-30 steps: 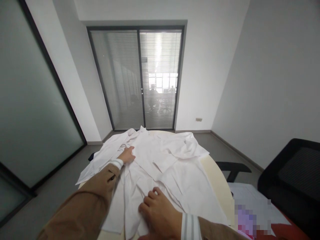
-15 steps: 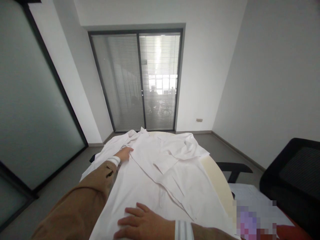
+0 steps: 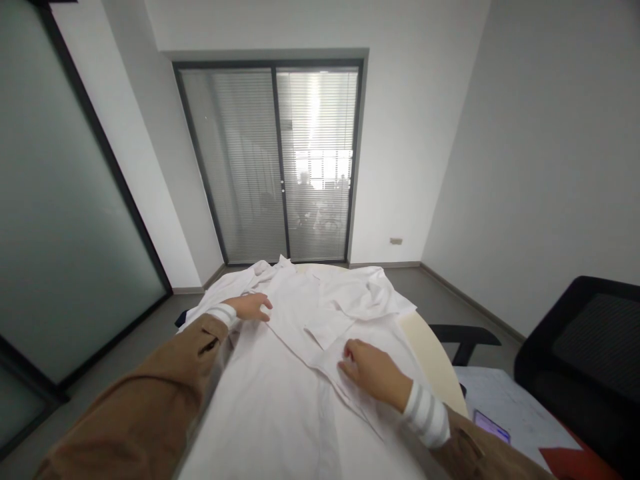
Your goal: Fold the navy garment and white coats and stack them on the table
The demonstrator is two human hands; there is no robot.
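Observation:
A white shirt [image 3: 280,380] lies spread over the table, with its collar at the far end and a loose fold crossing it diagonally. At the far left part of the shirt, my left hand [image 3: 251,307] rests on the cloth beside the fold's upper edge, fingers reaching right and slightly apart. Over the right half, my right hand [image 3: 377,373] is low above or touching the fabric by the fold. Its fingers are bent, with a gap between thumb and forefinger and no cloth seen in them.
The pale round table edge [image 3: 433,353] shows on the right. Beyond it are a black office chair [image 3: 585,353] and a white sheet [image 3: 520,393] with a phone [image 3: 493,425] on it. Glass doors with blinds [image 3: 270,167] stand behind the table.
My right hand has lifted from the near part of the shirt and moved forward and right, its spread fingers now bent. My left hand has shifted slightly right along the fold.

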